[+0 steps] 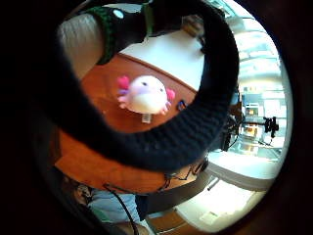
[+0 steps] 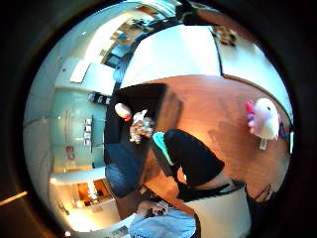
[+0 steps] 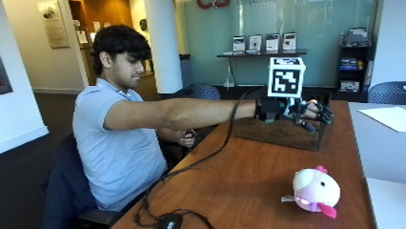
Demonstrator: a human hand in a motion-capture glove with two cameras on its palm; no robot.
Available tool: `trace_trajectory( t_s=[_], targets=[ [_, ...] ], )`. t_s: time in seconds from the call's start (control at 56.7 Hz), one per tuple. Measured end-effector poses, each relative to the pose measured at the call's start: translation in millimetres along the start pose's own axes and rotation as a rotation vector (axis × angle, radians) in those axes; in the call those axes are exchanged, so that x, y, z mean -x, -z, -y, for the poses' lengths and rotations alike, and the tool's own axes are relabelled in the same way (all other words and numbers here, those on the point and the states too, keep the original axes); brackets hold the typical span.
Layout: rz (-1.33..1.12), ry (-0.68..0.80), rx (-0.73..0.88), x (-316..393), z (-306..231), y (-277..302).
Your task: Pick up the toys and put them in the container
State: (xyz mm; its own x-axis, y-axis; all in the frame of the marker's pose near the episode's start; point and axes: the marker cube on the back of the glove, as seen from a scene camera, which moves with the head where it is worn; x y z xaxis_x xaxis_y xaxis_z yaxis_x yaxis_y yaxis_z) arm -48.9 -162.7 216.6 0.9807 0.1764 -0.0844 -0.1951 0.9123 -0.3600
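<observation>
With the black-gloved right hand held over the dark wooden box container, fingers released and grasping nothing, the pink-and-white plush toy remains on the brown wooden table, well apart, requiring a reach back to grasp it.

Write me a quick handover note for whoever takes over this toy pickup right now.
Right hand: gloved, held over the dark container at the table's far end, fingers relaxed, holding nothing.
Done: at least two small toys already lie inside the container.
Left: the pink and white plush toy sits alone on the wooden table, at the near end, apart from the container. Pick it up and put it in.
</observation>
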Motion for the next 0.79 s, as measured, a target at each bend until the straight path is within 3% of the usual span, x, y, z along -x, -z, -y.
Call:
trace_trajectory(
  t_s=[0.176, 0.335, 0.388, 0.493, 0.793],
  targets=[
    [-0.007, -0.18, 0.137, -66.6, 16.1, -77.5],
    [0.006, -0.171, 0.237, -91.1, 24.9, -147.2],
    [0.008, -0.111, 0.157, -92.0, 25.3, -162.4],
    [-0.107, -0.016, -0.162, -91.4, 26.7, -161.6],
    [-0.147, 0.025, -0.305, -83.2, 16.6, -112.0]
  ],
)
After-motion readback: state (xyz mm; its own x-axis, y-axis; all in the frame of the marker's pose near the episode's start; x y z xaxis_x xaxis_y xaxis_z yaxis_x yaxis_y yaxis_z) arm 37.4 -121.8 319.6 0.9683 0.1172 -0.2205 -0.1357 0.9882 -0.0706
